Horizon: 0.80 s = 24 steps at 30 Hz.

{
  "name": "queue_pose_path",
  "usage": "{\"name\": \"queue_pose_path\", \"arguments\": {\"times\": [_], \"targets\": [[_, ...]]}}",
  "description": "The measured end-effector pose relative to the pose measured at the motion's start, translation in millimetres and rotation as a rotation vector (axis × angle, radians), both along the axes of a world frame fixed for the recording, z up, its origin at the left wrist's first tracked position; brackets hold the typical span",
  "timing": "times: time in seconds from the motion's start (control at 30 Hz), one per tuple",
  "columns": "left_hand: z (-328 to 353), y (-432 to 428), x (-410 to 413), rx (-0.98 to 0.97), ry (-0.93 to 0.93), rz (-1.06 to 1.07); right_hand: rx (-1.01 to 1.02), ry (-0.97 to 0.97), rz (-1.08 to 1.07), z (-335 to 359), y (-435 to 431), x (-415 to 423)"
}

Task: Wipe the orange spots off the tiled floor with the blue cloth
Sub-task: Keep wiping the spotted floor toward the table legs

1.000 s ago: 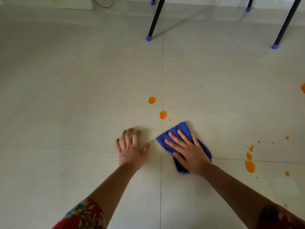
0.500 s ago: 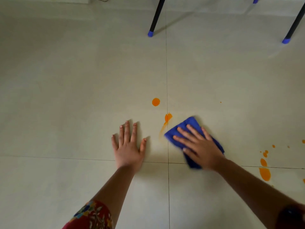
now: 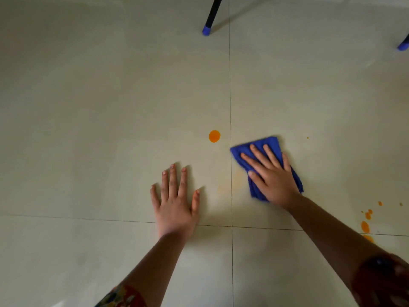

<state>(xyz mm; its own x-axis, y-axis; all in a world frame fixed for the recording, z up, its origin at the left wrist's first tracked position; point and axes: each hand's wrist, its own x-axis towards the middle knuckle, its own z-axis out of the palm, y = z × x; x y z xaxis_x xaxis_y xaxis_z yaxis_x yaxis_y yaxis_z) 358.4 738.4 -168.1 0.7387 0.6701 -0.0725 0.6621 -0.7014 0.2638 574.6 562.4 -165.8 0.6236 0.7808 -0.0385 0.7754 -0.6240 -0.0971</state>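
While the right hand (image 3: 274, 180) lies flat on the blue cloth (image 3: 265, 144), fingers straight and spread, pressing it to the tiled floor (image 3: 110, 107), I see the left hand (image 3: 174, 202) planted palm-down on bare tile beside it, fingers also spread and holding nothing. The cloth sits just right of the lengthwise grout line (image 3: 230, 85), its left corner almost on that line. One round orange spot (image 3: 214, 136) lies just left of the line, near that corner but apart from it. A faint orange smear (image 3: 238, 179) shows between the two hands. More orange spots (image 3: 365, 226) are scattered toward the right edge of view, well apart from the cloth. Open tile stretches ahead to a black furniture leg (image 3: 210, 18) with a blue cap; a second blue cap (image 3: 403, 45) shows at the far right edge.
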Motion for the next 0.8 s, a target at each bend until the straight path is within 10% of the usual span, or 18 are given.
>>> {"name": "queue_pose_path", "arguments": {"times": [0.1, 0.27, 0.47, 0.8], "targets": [[0.1, -0.7, 0.4, 0.000, 0.007, -0.003, -0.004, 0.045, -0.182, 2.5, 41.2, -3.8], [-1.1, -0.8, -0.2, 0.001, 0.010, 0.002, -0.043, -0.014, 0.183, -0.3, 12.9, -35.0], [0.2, -0.8, 0.2, -0.001, 0.016, 0.006, -0.008, 0.119, -0.331, 7.2, 95.6, 44.1], [1.5, -1.0, 0.4, -0.013, 0.001, 0.006, -0.050, 0.044, 0.473, 8.1, 49.9, 4.4]]}}
